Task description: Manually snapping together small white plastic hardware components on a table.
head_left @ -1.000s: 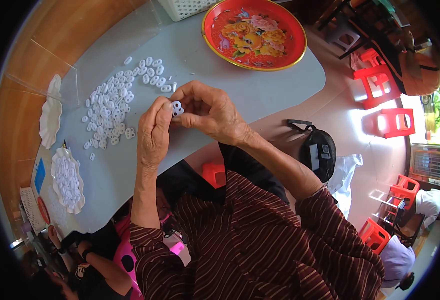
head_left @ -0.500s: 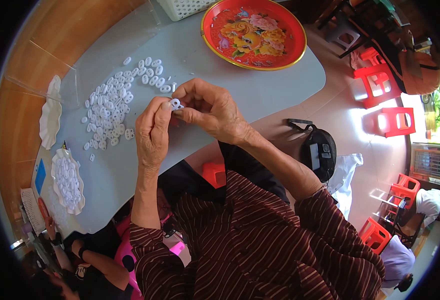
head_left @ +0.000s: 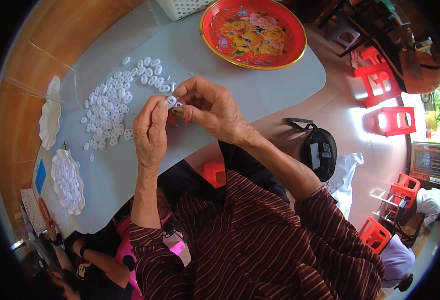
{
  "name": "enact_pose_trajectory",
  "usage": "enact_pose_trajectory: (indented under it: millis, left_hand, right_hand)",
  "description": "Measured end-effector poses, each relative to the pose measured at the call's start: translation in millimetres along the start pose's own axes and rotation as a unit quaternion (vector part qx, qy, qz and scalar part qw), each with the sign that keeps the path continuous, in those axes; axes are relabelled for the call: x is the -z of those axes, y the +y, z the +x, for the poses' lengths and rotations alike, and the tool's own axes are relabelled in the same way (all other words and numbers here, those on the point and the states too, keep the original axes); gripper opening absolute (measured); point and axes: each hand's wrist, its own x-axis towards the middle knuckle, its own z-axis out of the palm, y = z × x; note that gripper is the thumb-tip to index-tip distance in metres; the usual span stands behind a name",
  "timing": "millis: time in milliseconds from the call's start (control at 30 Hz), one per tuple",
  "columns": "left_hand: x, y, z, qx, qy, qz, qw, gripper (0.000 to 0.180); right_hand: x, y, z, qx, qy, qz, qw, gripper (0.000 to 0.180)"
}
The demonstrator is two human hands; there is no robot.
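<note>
Between my two hands, just above the near edge of the grey table (head_left: pixel 200 50), is a small white plastic piece with holes (head_left: pixel 171 101). Thumb and fingers of my left hand (head_left: pixel 151 130) pinch it from the left. My right hand (head_left: pixel 211 109) pinches from the other side, its thumb and curled forefinger at a white part (head_left: pixel 178 105) beside the first; whether the two are joined I cannot tell. A loose heap of like white oval pieces (head_left: pixel 107 107) lies left of my hands. A small white peg (head_left: pixel 173 86) stands just beyond my fingertips.
A round red flowered tray (head_left: pixel 220 55) with a gold rim sits at the far side. At left are a wavy white dish of white pieces (head_left: pixel 67 182) and another wavy dish (head_left: pixel 50 112). A black bag (head_left: pixel 320 155) is right of my arm; another person's arm (head_left: pixel 100 262) shows lower left.
My left hand has shifted slightly left with the white piece, and a little more space shows between the hands. My right hand stays nearly in place.
</note>
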Motion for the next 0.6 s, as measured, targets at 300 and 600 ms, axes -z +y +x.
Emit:
enact_pose_trajectory:
  millis: [300,600]
  left_hand:
    - [-0.4,1.7,0.8,0.016,-0.003,-0.011,1.0,0.028]
    - [-0.8,-1.8,-1.1,0.019,-0.043,0.013,0.999,0.025]
  right_hand:
    - [0.8,0.6,-0.4,-0.003,0.004,0.003,1.0,0.024]
    - [0.7,1.8,-0.4,0.015,0.008,-0.021,1.0,0.022]
